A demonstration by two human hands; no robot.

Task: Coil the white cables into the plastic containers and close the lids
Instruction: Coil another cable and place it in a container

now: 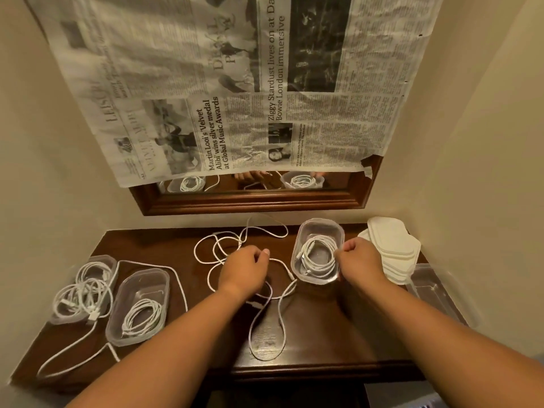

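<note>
Four clear containers are spread over the tabletop (323, 334). Two are set at the left edge: the outer container (98, 258) is heaped with tangled cables (82, 293), and the inner container (147, 272) holds a coil (141, 318). In the third container (321, 223), near the back edge, a coiled cable (319, 257) is laid. The right hand (359, 260) is curled at its right rim; whether rim or cable is gripped cannot be told. The loose cable (250, 334), sprawled from back edge to front edge, is pinched by the left hand (244, 266). The fourth container (435, 290), at the right edge, is faint and partly hidden by the right forearm (426, 328). Lids (391, 245) are stacked at the back right corner. Bare wood is left beside the front loop.
</note>
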